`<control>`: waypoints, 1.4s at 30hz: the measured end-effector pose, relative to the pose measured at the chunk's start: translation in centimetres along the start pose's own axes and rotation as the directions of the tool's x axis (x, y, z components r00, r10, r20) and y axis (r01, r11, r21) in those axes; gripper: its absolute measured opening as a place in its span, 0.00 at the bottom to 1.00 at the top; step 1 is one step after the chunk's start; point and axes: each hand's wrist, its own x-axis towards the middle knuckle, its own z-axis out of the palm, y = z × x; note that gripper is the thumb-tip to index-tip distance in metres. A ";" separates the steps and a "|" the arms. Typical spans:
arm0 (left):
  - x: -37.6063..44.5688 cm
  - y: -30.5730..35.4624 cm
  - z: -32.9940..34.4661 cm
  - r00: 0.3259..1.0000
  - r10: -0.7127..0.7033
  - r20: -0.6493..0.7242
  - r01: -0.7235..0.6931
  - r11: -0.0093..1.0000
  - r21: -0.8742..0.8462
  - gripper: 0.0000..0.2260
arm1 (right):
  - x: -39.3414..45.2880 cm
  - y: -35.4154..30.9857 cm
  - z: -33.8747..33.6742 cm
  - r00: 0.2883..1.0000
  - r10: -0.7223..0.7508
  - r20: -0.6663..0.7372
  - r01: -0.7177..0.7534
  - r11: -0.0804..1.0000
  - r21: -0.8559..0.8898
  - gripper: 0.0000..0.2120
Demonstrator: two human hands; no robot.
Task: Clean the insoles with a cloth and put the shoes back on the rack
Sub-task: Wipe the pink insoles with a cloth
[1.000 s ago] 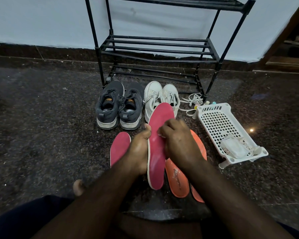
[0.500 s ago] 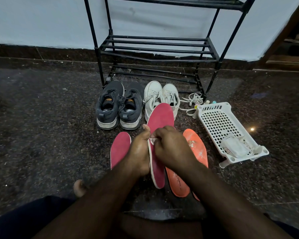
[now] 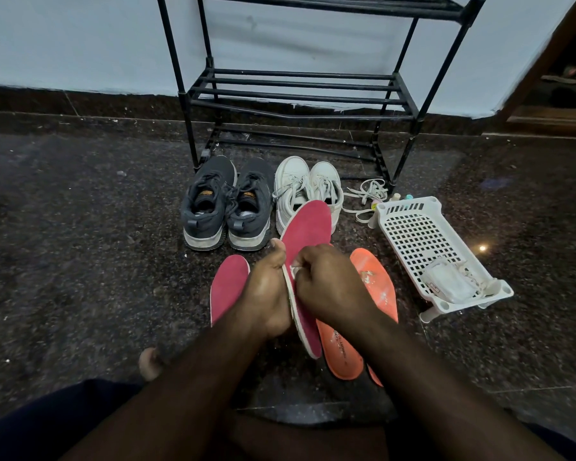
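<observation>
Left hand (image 3: 267,294) gripping raised red insole (image 3: 305,261), right hand (image 3: 330,287) pinching white cloth (image 3: 295,269) against it, above orange insoles (image 3: 341,351)

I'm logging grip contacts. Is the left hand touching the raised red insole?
Touching. The head view shows the left hand gripping the raised red insole along its edge.

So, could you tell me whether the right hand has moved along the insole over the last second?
Yes: the right hand slid left across the red insole, uncovering the orange insole.
</observation>
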 end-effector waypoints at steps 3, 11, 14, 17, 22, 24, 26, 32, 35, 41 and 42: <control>0.0 0.2 -0.1 0.999 -0.010 0.053 0.013 0.998 -0.060 0.36 | -0.1 -0.2 -0.8 0.985 0.029 0.171 -0.064 0.977 0.204 0.07; -0.4 0.6 0.2 0.994 0.020 0.105 -0.019 1.000 -0.017 0.28 | 1.6 3.3 -5.5 0.954 0.297 -0.051 -0.157 0.636 0.756 0.12; -0.4 0.2 0.2 0.996 -0.009 0.091 0.005 0.999 0.038 0.25 | 1.6 3.5 -4.5 0.955 0.289 -0.073 -0.178 0.749 0.639 0.07; -0.4 0.4 0.3 0.995 -0.042 0.092 0.035 0.996 0.077 0.23 | 1.6 3.1 -3.9 0.971 0.220 -0.097 -0.142 0.849 0.509 0.05; -0.2 1.0 0.7 0.996 -0.022 0.086 0.010 0.990 0.139 0.21 | 1.2 2.3 -3.4 0.988 0.133 -0.073 -0.093 0.911 0.403 0.07; -0.1 0.9 0.7 0.997 0.002 0.077 -0.015 0.986 0.163 0.20 | 1.2 2.4 -3.4 0.990 0.128 -0.067 -0.093 0.922 0.376 0.06; 0.0 0.8 0.6 0.998 0.034 0.058 -0.043 0.985 0.167 0.19 | 1.4 2.4 -3.4 0.983 0.093 -0.156 -0.040 0.949 0.311 0.05; -0.4 0.0 1.1 0.990 0.100 0.102 -0.121 0.968 0.220 0.13 | 2.1 2.1 -2.6 0.940 -0.126 -0.318 0.106 0.991 -0.077 0.08; -0.4 0.4 0.9 0.991 0.105 0.086 -0.121 0.971 0.206 0.16 | 1.6 2.7 -2.3 0.949 -0.132 -0.288 0.103 0.988 -0.114 0.07; -0.7 0.6 1.2 0.987 0.149 0.061 -0.159 0.954 0.255 0.18 | 1.6 2.4 -2.1 0.923 -0.129 -0.362 0.118 0.992 -0.051 0.05; -0.8 0.5 1.3 0.987 0.152 0.061 -0.162 0.953 0.255 0.17 | 1.7 2.2 -2.2 0.919 -0.132 -0.371 0.126 0.991 -0.041 0.05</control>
